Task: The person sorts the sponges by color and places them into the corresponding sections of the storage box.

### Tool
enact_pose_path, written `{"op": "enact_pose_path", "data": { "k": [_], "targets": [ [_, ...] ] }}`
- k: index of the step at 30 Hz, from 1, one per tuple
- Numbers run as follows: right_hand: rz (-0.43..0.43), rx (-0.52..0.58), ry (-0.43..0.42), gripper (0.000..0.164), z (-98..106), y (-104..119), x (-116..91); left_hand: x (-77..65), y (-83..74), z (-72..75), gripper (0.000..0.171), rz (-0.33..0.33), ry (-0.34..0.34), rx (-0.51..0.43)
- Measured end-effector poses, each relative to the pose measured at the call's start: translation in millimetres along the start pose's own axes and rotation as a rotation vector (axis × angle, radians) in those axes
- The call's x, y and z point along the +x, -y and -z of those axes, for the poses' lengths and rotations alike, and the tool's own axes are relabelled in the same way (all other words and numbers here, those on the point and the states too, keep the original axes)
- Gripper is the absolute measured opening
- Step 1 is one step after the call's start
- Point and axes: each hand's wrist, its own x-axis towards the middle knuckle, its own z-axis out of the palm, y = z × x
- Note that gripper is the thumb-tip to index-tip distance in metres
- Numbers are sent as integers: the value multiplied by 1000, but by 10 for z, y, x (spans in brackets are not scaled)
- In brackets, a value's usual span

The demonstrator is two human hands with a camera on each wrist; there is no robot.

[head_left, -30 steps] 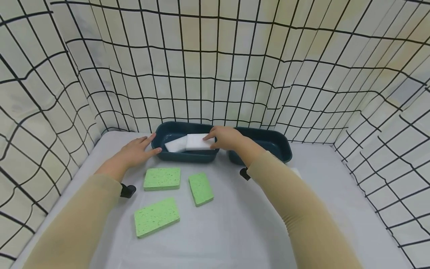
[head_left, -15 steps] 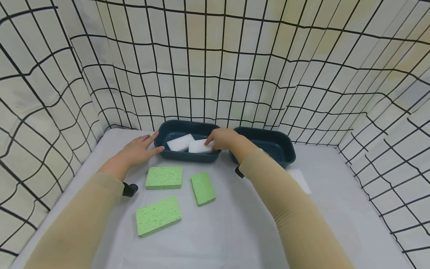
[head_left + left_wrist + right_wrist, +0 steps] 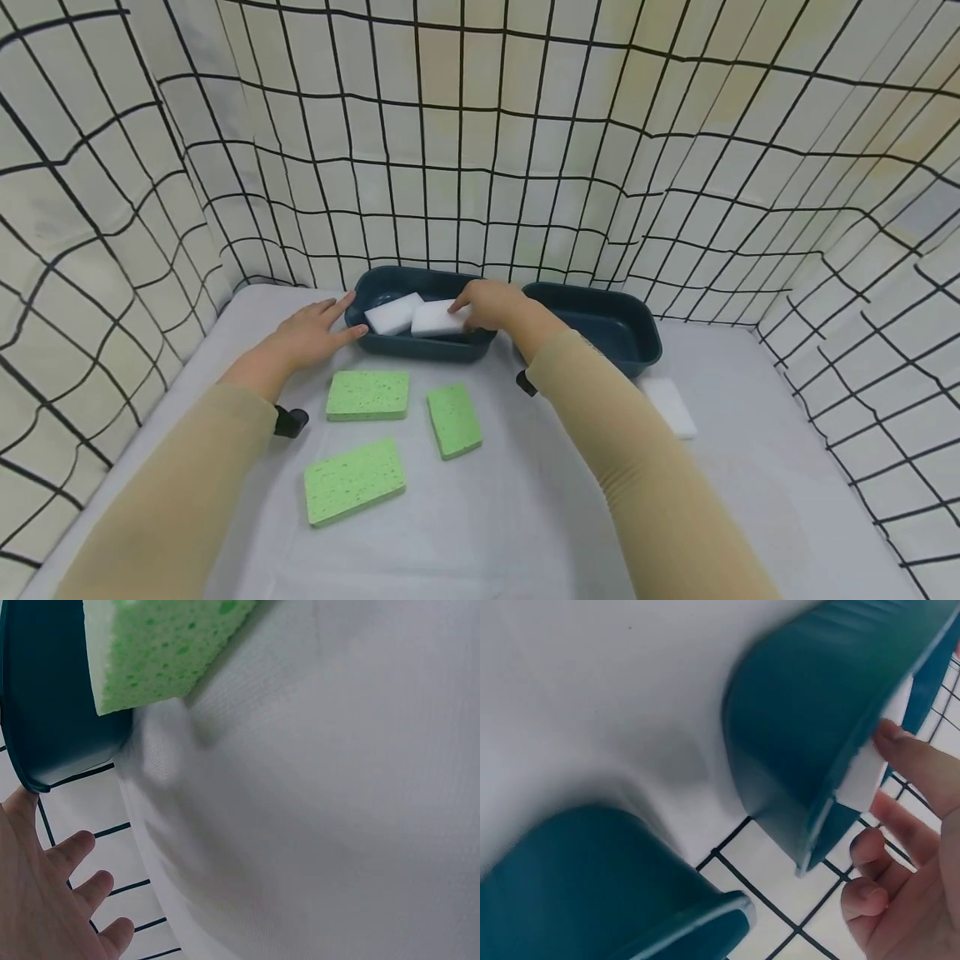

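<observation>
In the head view two white sponges lie side by side in the left dark teal bin (image 3: 420, 348). My right hand (image 3: 491, 305) reaches over that bin and pinches the right end of the nearer white sponge (image 3: 435, 318) between thumb and index finger; the right wrist view shows this white sponge (image 3: 862, 776) just behind the rim. The other white sponge (image 3: 393, 314) rests at its left. My left hand (image 3: 311, 333) has its fingers spread, with fingertips at the bin's left rim. In the left wrist view, a finger of the left hand (image 3: 52, 885) meets the rim.
Several green sponges lie in front of the left bin: one upper left (image 3: 367, 395), one lower left (image 3: 355, 482), one upright-angled (image 3: 454, 421). A second teal bin (image 3: 637, 333) stands to the right, with a white sponge (image 3: 669, 407) before it. Black wire grid (image 3: 450, 108) surrounds the table.
The pinched white sponge has shifted within the left bin under my right hand, and the other one has turned to a steeper angle. My left hand keeps its place at the rim.
</observation>
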Motion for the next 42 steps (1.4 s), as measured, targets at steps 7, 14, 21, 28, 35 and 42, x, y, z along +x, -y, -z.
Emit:
{"op": "enact_pose_path", "data": {
  "k": [7, 14, 21, 28, 35, 42],
  "targets": [
    [-54, 38, 48, 41, 92, 18, -103, -13, 9, -1, 93, -2, -5, -2],
    [-57, 58, 76, 38, 60, 12, -112, -12, 1, 8, 93, -2, -7, 1],
    [-32, 64, 85, 38, -30, -4, -69, 7, -32, -1, 93, -9, -6, -5],
    [-2, 60, 61, 39, -37, -43, -69, -21, -55, 20, 93, -5, -3, -3],
    [26, 115, 22, 45, 13, -52, -93, -37, -39, 19, 94, -5, -7, 1],
    [49, 151, -1, 48, 33, -110, -141, -46, -46, 32, 93, -10, -11, 14]
  ]
}}
